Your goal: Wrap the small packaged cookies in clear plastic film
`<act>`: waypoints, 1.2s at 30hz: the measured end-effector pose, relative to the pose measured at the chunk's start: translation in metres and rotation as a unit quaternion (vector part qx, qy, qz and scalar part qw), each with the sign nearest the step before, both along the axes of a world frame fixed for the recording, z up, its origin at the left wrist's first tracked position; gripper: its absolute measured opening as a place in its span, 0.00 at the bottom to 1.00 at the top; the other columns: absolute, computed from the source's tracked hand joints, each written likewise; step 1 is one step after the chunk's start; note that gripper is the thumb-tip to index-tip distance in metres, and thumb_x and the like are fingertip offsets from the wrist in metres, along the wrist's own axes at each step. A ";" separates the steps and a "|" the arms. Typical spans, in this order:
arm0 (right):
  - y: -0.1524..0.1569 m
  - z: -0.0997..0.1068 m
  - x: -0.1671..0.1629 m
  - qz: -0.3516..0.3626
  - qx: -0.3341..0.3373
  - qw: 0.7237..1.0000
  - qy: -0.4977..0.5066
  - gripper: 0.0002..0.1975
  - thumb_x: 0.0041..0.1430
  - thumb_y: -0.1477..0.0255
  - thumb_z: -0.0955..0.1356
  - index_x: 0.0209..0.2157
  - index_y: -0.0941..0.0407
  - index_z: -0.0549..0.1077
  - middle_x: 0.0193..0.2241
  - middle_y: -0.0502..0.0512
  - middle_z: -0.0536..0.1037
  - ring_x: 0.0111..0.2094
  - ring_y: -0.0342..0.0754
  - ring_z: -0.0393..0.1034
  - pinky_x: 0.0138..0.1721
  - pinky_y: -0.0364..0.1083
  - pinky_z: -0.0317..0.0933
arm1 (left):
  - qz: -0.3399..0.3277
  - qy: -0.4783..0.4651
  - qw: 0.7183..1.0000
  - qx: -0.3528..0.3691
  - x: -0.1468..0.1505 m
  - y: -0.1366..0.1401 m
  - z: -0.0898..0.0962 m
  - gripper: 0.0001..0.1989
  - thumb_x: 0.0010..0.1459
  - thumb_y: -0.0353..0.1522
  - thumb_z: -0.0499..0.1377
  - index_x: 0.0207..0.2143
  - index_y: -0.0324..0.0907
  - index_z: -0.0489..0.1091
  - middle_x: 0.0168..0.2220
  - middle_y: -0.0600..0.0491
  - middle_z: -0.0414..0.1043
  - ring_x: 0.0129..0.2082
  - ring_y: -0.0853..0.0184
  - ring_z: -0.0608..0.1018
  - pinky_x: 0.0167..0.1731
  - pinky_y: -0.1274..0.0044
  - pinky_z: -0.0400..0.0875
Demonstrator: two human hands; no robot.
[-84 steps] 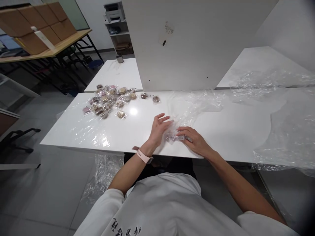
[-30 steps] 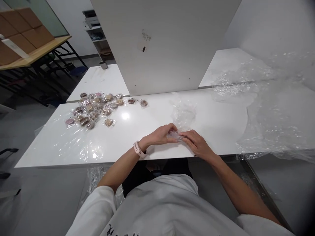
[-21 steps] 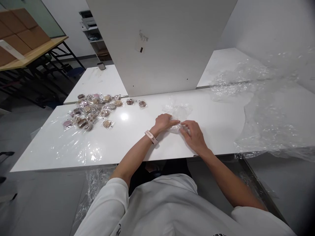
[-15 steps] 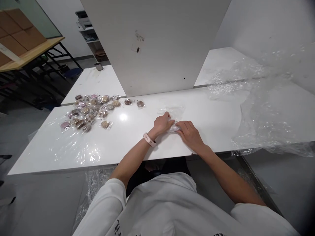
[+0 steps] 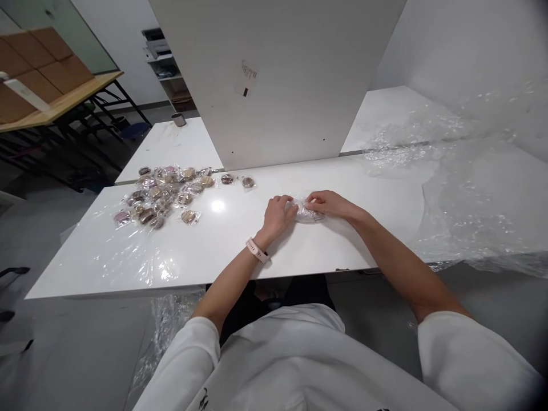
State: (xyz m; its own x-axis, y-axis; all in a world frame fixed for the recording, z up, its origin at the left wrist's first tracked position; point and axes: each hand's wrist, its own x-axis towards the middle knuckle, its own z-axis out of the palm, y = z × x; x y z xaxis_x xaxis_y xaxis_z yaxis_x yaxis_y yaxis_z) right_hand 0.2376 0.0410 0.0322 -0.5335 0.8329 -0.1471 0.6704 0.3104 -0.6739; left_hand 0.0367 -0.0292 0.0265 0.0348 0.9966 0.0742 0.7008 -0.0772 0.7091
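A small bundle of clear, crinkled plastic wrap (image 5: 310, 216), perhaps bubble wrap, lies on the white table in front of me. It has a faint pinkish tint; what is inside cannot be made out. My left hand (image 5: 276, 217), with a pale pink band on the wrist, grips the bundle's left end with thumb and curled fingers. From the right, my right hand (image 5: 329, 204) pinches the top of the wrap between thumb and fingertips.
Several individually wrapped cookies (image 5: 165, 194) lie in a loose pile at the left. Clear plastic sheeting (image 5: 462, 194) spreads over the right side and hangs off the edge. A tall white panel (image 5: 278, 80) rises behind the table (image 5: 214, 251). A grey cup (image 5: 178, 119) stands back left.
The loose film beyond the bundle is folded in, so the bundle looks longer and more compact. My right hand has moved up onto its top. The view has shifted slightly.
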 end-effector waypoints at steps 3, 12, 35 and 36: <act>-0.012 -0.008 -0.010 -0.061 0.192 0.979 -0.027 0.11 0.66 0.61 0.66 0.37 0.53 0.74 0.36 0.58 0.79 0.39 0.55 0.70 0.39 0.52 0.61 | 0.029 0.004 1.000 -0.007 0.002 0.016 -0.004 0.08 0.61 0.35 0.58 0.39 0.41 0.73 0.43 0.43 0.72 0.48 0.54 0.70 0.48 0.65 0.66; -0.037 -0.038 -0.008 -0.042 0.261 0.964 0.033 0.20 0.70 0.56 0.58 0.47 0.54 0.72 0.42 0.63 0.78 0.44 0.58 0.70 0.45 0.55 0.63 | 0.074 -0.348 0.934 -0.037 -0.002 0.018 -0.010 0.23 0.58 0.37 0.62 0.55 0.45 0.64 0.60 0.43 0.64 0.57 0.60 0.71 0.54 0.69 0.67; -0.007 -0.006 0.000 0.022 -0.166 0.950 0.263 0.33 0.60 0.53 0.70 0.64 0.48 0.67 0.55 0.58 0.75 0.48 0.51 0.73 0.44 0.49 0.71 | -0.015 -0.510 0.852 -0.115 -0.003 0.019 -0.011 0.40 0.43 0.36 0.74 0.58 0.45 0.62 0.31 0.58 0.72 0.30 0.70 0.75 0.37 0.74 0.71; -0.009 -0.003 0.002 0.052 -0.197 0.944 0.260 0.33 0.61 0.54 0.70 0.65 0.48 0.66 0.54 0.58 0.76 0.48 0.51 0.73 0.45 0.50 0.71 | -0.025 -0.510 0.851 -0.125 -0.001 0.017 -0.012 0.40 0.44 0.36 0.73 0.58 0.45 0.61 0.32 0.57 0.73 0.30 0.69 0.75 0.37 0.74 0.71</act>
